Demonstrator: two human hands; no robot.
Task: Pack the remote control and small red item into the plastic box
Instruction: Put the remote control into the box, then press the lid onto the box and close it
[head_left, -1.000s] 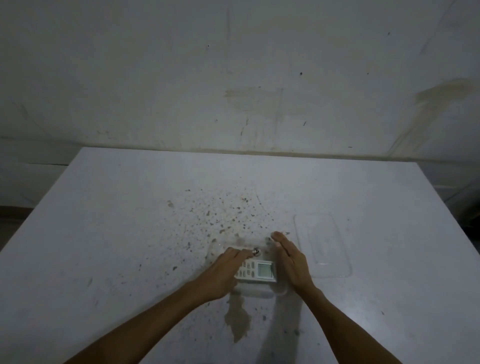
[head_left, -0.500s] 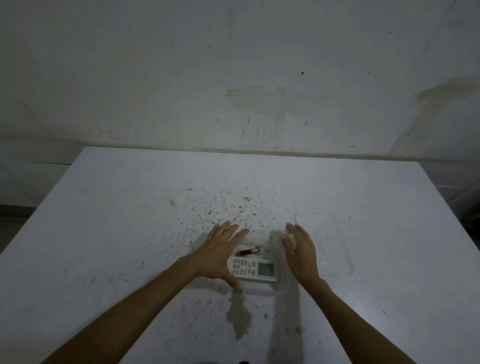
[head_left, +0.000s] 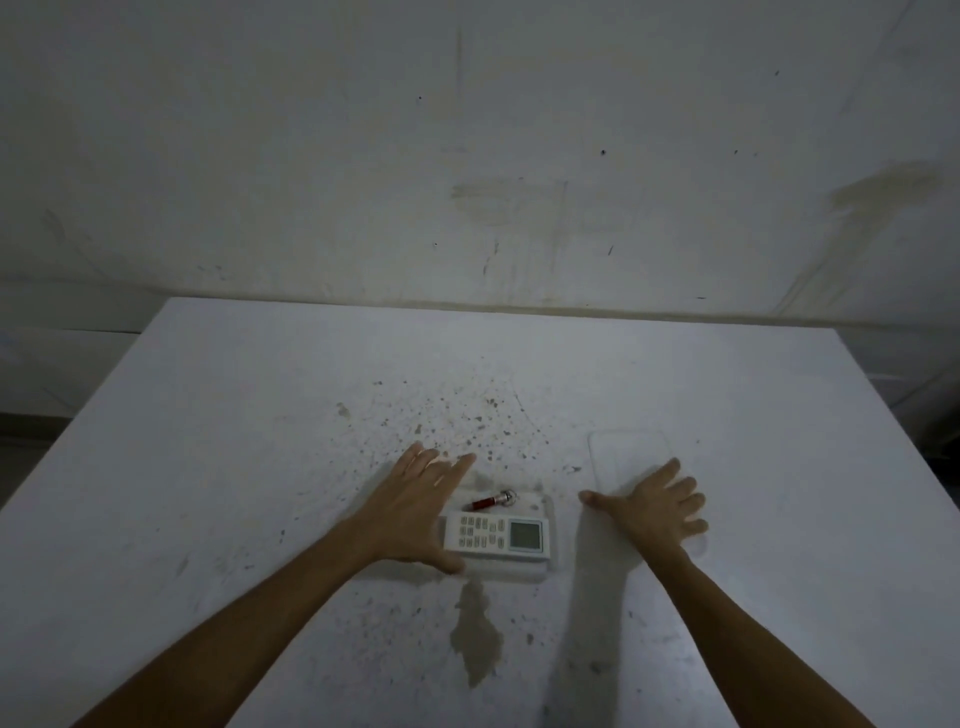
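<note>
A white remote control (head_left: 496, 537) with a small screen lies flat inside the clear plastic box (head_left: 546, 566) near the table's middle front. Just behind it in the box lies the small red item (head_left: 486, 502) with a silver end. My left hand (head_left: 415, 506) rests at the box's left side, fingers spread, thumb near the box's front left corner. My right hand (head_left: 655, 506) lies flat with spread fingers on the near end of the clear lid (head_left: 626, 454), to the right of the box. Neither hand holds anything.
The white table (head_left: 208, 467) is speckled with brown spots behind the box and has a brown stain (head_left: 475, 631) in front of it. A stained wall (head_left: 467, 156) rises behind the table's far edge.
My left hand has come off the remote and moved to the box's left side. My right hand has left the box's right wall and moved right onto the lid.
</note>
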